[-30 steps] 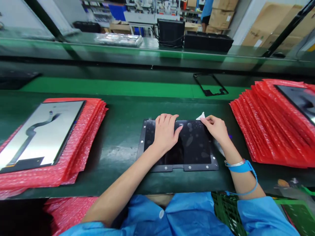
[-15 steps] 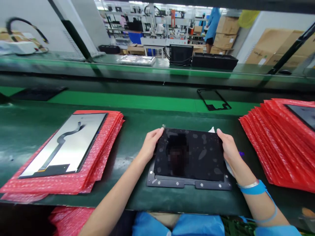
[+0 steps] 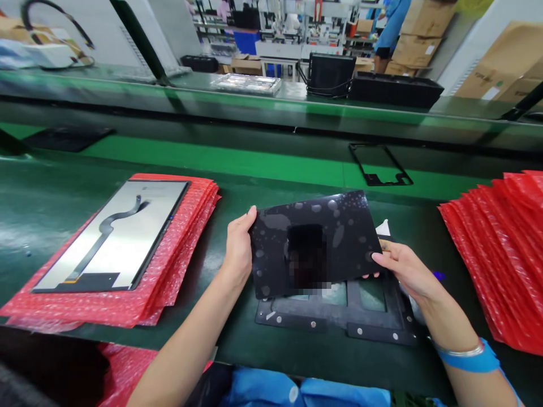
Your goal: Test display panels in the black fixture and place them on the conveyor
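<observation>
Both of my hands grip a thin black display panel (image 3: pixel 271 249), its glossy side with bubble-like marks turned towards me. My left hand (image 3: pixel 240 243) pinches the panel's left edge; my right hand (image 3: pixel 403 265) has its lower right corner between thumb and fingers. The panel is tilted, raised off a dark frame (image 3: pixel 335 316) that lies on the bench with window openings and several round silver dots along its near edge. A white tab (image 3: pixel 383 228) pokes up behind the panel near my right hand.
Left, a silver-backed panel with a ribbon cable (image 3: pixel 139 237) rests on red bubble-wrap sleeves (image 3: pixel 186 249). Another red stack (image 3: pixel 500 249) stands right. A thin black bezel (image 3: pixel 382 182) lies on the green strip. Behind is a raised shelf (image 3: pixel 169 96) holding a black monitor (image 3: pixel 331 73). A person in blue (image 3: pixel 392 25) stands far off.
The display panel has come up off the frame and tilted, uncovering the frame's openings. My right hand has slid from its upper right corner to the lower right one. The view has shifted slightly.
</observation>
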A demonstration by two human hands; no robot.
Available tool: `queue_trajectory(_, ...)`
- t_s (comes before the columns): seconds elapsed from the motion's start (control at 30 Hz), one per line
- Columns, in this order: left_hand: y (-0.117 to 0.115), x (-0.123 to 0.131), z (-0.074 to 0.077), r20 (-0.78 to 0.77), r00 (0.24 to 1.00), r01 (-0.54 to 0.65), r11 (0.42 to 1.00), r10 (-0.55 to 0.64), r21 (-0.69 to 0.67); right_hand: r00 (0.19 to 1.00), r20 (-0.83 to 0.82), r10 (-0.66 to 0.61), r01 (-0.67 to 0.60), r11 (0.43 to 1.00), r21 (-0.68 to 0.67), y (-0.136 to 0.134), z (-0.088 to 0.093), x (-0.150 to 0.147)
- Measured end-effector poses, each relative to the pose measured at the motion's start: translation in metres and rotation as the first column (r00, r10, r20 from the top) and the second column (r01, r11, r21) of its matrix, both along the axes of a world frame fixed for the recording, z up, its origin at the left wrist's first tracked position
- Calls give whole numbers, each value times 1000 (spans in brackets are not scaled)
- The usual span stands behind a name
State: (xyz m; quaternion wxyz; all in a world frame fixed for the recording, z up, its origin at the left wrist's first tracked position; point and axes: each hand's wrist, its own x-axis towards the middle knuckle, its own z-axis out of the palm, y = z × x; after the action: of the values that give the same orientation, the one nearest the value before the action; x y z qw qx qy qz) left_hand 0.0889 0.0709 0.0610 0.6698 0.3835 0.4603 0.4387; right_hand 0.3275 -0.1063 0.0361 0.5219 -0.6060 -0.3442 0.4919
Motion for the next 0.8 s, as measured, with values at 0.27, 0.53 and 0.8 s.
queue_trajectory(0.27, -10, 9, -11, 174, 963, 189, 976, -206, 108, 966, 24, -257, 253, 961, 109, -7, -3, 15)
queue_trajectory(0.53, -13, 10, -26, 156, 875, 440, 887, -459, 140, 936, 3, -352, 349, 931, 105, 5, 0, 29)
queue_trajectory(0.8, 11, -11, -15, 327, 938, 73, 989, -113, 132, 954, 10, -299, 295, 948, 118, 143, 36, 15)
